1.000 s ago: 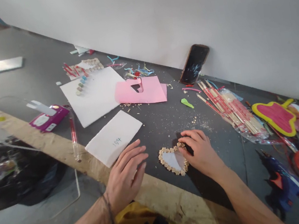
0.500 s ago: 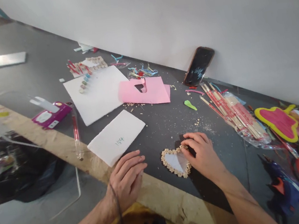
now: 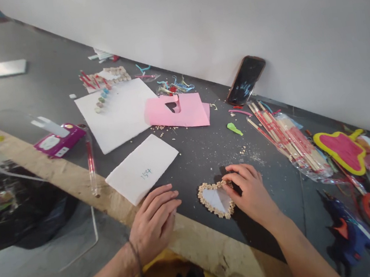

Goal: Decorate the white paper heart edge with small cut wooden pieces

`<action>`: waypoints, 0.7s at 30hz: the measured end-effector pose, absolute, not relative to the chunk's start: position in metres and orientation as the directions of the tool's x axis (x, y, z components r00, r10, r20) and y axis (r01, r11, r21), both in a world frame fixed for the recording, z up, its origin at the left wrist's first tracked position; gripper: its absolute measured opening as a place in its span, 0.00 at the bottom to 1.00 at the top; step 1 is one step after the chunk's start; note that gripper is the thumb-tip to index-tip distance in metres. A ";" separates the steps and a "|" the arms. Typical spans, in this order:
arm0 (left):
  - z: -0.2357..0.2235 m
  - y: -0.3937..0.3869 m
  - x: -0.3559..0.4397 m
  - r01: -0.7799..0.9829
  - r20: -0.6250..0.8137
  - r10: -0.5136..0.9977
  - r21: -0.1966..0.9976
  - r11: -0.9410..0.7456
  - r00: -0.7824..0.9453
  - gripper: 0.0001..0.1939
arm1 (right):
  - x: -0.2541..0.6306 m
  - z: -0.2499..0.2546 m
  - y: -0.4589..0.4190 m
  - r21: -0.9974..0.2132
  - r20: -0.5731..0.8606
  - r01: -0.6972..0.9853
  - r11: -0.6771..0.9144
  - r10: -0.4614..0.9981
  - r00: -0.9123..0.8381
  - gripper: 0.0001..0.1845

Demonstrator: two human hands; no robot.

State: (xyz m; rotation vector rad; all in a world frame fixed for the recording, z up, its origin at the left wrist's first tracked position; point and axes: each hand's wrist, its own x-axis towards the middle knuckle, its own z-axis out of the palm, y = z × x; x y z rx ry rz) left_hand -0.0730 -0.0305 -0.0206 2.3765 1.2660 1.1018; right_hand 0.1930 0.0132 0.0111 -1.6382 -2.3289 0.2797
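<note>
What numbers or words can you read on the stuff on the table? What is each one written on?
"154": handwritten in blue-green ink on the white paper sheet; the last digit is a little hard to be sure of.
Magenta packet: it has white labels with printing, but the words are too small and blurry to read.

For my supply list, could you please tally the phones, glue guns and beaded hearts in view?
Phones: 1
Glue guns: 1
Beaded hearts: 1
Total: 3
</note>
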 end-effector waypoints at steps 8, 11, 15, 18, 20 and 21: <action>-0.024 -0.030 -0.074 0.589 0.534 0.768 0.511 -0.626 0.353 0.15 | 0.192 0.009 0.013 -0.303 0.118 0.887 0.349 0.937 -0.328 0.07; -0.024 -0.029 -0.074 0.585 0.537 0.763 0.507 -0.633 0.360 0.15 | 0.196 0.010 0.012 -0.294 0.123 0.889 0.352 0.936 -0.329 0.09; -0.024 -0.029 -0.073 0.582 0.541 0.761 0.509 -0.635 0.358 0.15 | 0.203 0.010 0.010 -0.281 0.143 0.905 0.319 0.947 -0.289 0.12; -0.024 -0.030 -0.074 0.580 0.531 0.767 0.516 -0.630 0.361 0.15 | 0.205 0.009 0.007 -0.267 0.139 0.927 0.265 0.962 -0.235 0.12; -0.025 -0.030 -0.075 0.578 0.531 0.767 0.519 -0.630 0.360 0.15 | 0.204 0.007 0.006 -0.264 0.140 0.939 0.220 0.972 -0.188 0.11; -0.025 -0.030 -0.075 0.574 0.533 0.765 0.520 -0.633 0.360 0.15 | 0.204 0.006 0.006 -0.267 0.144 0.943 0.202 0.975 -0.168 0.10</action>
